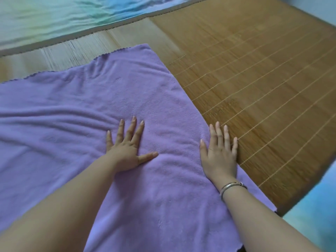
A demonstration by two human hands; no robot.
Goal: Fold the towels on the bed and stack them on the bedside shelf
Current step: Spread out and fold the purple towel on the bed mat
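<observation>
A large purple towel (pixel 101 99) lies spread out on the bamboo mat of the bed (pixel 254 73), with soft wrinkles running across its left half. My left hand (pixel 127 146) presses flat on the towel near its middle, fingers spread. My right hand (pixel 220 151) lies flat on the towel's right edge, fingertips reaching onto the mat; a silver bangle sits on that wrist. Neither hand grips anything. The bedside shelf is not in view.
A blue-green sheet (pixel 54 17) runs along the far side of the mat, and another patch of it (pixel 312 206) shows at the lower right. The mat lies bare to the right of the towel.
</observation>
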